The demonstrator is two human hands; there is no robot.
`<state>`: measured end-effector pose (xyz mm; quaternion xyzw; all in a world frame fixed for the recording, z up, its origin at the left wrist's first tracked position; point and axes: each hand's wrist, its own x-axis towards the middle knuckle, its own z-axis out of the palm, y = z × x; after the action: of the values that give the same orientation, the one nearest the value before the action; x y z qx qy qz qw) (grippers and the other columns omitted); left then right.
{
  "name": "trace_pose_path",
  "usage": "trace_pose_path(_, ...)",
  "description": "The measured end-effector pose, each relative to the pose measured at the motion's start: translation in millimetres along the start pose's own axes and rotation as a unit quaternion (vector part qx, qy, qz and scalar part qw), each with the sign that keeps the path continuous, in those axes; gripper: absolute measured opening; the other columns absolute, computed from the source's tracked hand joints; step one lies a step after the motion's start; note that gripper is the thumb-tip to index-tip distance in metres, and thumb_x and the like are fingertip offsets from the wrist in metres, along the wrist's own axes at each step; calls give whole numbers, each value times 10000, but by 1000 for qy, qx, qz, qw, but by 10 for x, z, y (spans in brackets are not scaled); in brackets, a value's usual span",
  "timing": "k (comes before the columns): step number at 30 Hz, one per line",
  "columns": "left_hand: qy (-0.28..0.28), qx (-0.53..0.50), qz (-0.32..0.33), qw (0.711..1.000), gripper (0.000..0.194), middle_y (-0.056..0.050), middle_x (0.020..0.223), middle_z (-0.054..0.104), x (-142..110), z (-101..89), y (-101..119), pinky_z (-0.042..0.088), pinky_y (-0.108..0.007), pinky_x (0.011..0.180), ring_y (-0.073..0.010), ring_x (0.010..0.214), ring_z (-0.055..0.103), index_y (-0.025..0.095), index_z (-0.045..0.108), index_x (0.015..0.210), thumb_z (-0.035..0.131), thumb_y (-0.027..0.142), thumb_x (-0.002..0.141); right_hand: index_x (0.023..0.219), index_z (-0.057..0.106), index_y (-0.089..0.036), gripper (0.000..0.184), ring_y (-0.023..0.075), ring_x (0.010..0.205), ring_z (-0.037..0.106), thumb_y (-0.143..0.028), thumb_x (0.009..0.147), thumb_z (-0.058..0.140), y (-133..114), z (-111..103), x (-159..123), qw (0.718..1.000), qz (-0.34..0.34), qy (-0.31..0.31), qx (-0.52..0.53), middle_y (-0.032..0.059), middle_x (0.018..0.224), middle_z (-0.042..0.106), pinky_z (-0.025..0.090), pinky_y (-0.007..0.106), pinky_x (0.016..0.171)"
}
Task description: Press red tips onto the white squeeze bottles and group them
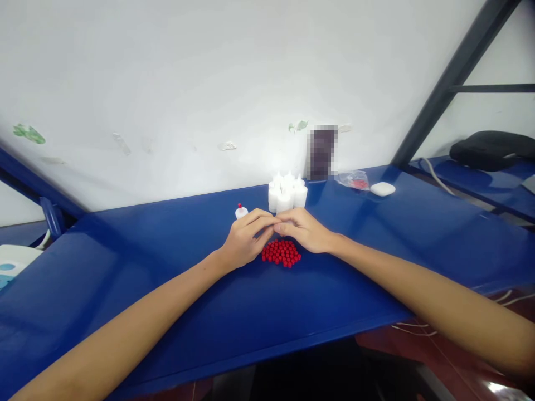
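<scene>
Frame centre: left hand (249,238) and right hand (308,229) meet beside red caps (281,254), likely clustered for reach; each grip's state we cannot tell.

Red caps (281,253) — clustered, white bottles (285,201) — upright

White wall (167,89), slanted dark post (453,78); rounded white object (383,189)

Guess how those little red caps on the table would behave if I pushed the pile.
The red caps would probably spread apart, since they look like separate pieces grouped loosely. Some might roll, given their rounded shape. They'd likely slide easily too, because the blue table looks smooth and glossy.
</scene>
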<state>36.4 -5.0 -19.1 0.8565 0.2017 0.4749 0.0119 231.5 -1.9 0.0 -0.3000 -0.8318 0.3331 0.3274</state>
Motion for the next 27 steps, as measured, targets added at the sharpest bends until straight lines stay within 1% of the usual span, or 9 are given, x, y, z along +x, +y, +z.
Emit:
trace_pose_path(3,-24,-14,-1,1000,172,-58,951,672,1,-2,-10,536,-264,690,-139,824,630,193,630,1063,575,131,912,613,551,-160,386,93,527,387,-403,901,465,-23,17,6,1000,18,2,8,-35,552,443,285,246,532)
trace_pose_path(7,-51,-24,8,998,167,-43,906,652,-4,1,-8,503,-265,686,-139,801,597,194,588,1055,550,114,913,497,418,-178,395,76,479,311,-330,859,458,-69,35,3,998,24,25,-59,-45,487,340,234,252,506)
trace_pose_path(11,-58,-32,-12,998,123,-24,857,605,-17,5,-3,464,-258,663,-125,728,544,200,554,1020,502,129,935,624,512,-167,356,86,519,342,-387,898,453,-85,40,-14,995,-15,44,-93,-40,552,396,247,251,525)
trace_pose_path(13,-20,-30,-45,998,52,-13,846,556,-23,-2,-40,441,-252,641,-118,694,508,203,520,984,503,179,941,793,580,-168,333,100,566,406,-429,934,429,-93,36,-16,994,-27,62,-82,-31,625,481,295,250,566)
trace_pose_path(15,65,-23,-96,993,35,-6,841,506,-25,-29,-127,419,-253,621,-116,671,477,206,477,944,476,240,954,911,595,-175,335,116,608,463,-447,957,406,-112,29,-13,994,-19,95,-60,-23,669,525,334,255,603)
trace_pose_path(17,158,-19,-168,973,98,3,819,471,-20,-83,-259,397,-255,600,-114,636,449,209,451,913,401,266,976,914,607,-173,328,124,619,494,-427,961,405,-138,21,-7,991,-12,123,-44,-19,664,536,353,262,616)
trace_pose_path(19,195,0,-225,955,92,15,769,446,-10,-155,-401,380,-256,602,-119,634,440,205,451,879,424,256,951,844,617,-168,315,118,575,481,-395,948,425,-159,15,-6,990,-14,135,-46,-27,610,517,348,266,600)
trace_pose_path(24,156,42,-287,944,59,20,739,462,15,-259,-595,358,-250,602,-115,632,431,184,512,798,528,210,848,718,585,-178,282,110,493,427,-368,895,476,-116,-8,-23,980,-14,196,-33,-40,523,466,327,276,551)
trace_pose_path(27,121,81,-293,945,43,20,743,467,23,-245,-597,357,-250,605,-114,633,428,181,549,786,563,210,814,830,577,-196,141,139,572,475,-296,850,479,-37,-62,-17,966,-42,255,0,-25,616,501,360,289,583)
